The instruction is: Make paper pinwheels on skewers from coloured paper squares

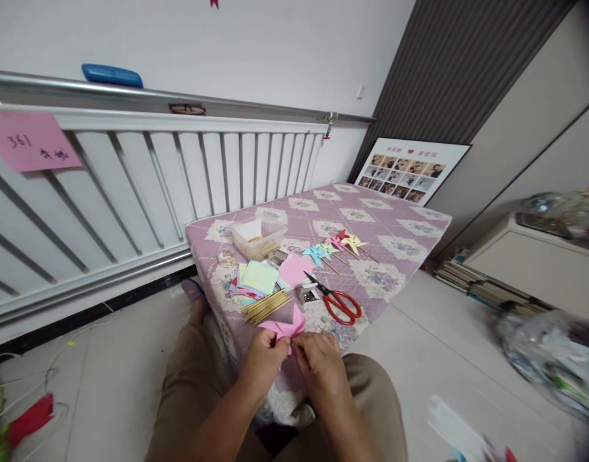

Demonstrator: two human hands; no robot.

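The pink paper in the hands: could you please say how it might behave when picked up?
The pink paper, pinched by the left hand and right hand, looks thin: probably light and floppy. Its folded points hold shape, so creases likely stiffen it. It could crumple if gripped hard.

Scissors [341, 303] and sticks [265, 305] crowd the near edge — far cloth [400, 224] bare.
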